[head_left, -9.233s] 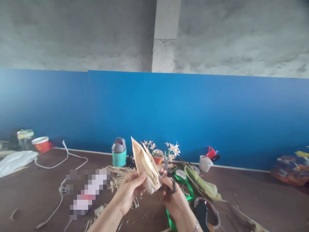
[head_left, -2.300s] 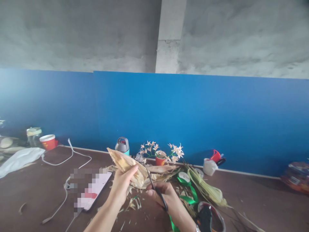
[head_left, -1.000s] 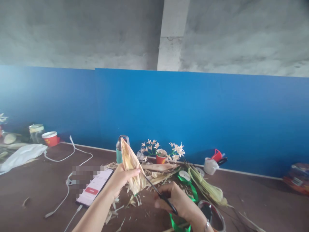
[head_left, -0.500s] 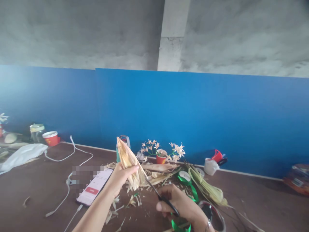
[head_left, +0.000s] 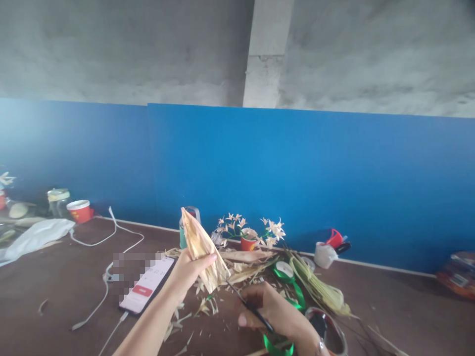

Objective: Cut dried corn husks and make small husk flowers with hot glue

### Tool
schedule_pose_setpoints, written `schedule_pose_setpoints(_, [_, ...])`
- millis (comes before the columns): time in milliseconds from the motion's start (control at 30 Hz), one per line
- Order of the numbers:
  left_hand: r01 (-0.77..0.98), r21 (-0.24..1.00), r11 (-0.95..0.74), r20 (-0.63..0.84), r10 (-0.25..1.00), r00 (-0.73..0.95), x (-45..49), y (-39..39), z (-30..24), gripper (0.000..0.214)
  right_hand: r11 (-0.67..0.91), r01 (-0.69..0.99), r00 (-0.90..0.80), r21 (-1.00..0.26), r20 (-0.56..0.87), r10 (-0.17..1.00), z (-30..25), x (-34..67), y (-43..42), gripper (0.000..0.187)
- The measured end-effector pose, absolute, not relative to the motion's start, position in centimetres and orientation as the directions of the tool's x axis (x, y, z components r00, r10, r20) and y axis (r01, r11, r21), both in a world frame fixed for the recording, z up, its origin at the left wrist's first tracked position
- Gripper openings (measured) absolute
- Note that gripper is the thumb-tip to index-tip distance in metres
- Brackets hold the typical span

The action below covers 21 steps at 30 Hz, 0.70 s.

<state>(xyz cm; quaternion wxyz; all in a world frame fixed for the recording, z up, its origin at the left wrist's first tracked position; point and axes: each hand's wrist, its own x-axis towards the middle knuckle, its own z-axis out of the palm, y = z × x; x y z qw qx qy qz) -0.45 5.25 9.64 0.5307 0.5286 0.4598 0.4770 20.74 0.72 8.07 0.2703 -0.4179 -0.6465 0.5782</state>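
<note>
A pale, dry corn husk (head_left: pixel 198 242) stands upright in my left hand (head_left: pixel 191 272), pinched between the thumb and the fingers behind it. My right hand (head_left: pixel 265 309) is closed round a pair of dark-handled scissors (head_left: pixel 256 315). The blades point up and left and meet the husk's lower right edge; they look nearly closed. Below the hands, small cut petals and a husk flower (head_left: pixel 205 306) lie on the brown table. Loose husks (head_left: pixel 248 257) are heaped just behind the scissors.
Behind stands a red pot with husk flowers (head_left: pixel 248 242). Right of my right hand lie green ribbon (head_left: pixel 297 291), a bundle of pale stalks (head_left: pixel 319 287) and a round container (head_left: pixel 339 336). A phone (head_left: pixel 148 287) with white cables lies left. A blue partition (head_left: pixel 297 173) closes off the back.
The scissor blades have closed somewhat and tilted at the husk's lower right edge. The husk has turned slightly in my left hand, and the whole view has shifted a little.
</note>
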Motion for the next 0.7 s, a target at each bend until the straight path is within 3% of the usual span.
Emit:
schedule_pose_setpoints(333, [-0.008,1.0,-0.027,0.028,0.993,0.114,-0.2,5.0,9.7,0.036,-0.024,0.284,-0.461,-0.959,-0.158,0.873,7.2,20.8,1.0,0.016])
schedule_pose_setpoints(700, [-0.049,0.999,0.002,0.0,0.999,0.042,0.3,4.9,10.1,0.032,-0.013,0.244,-0.471,-0.97,-0.13,0.873,7.4,20.8,0.9,0.021])
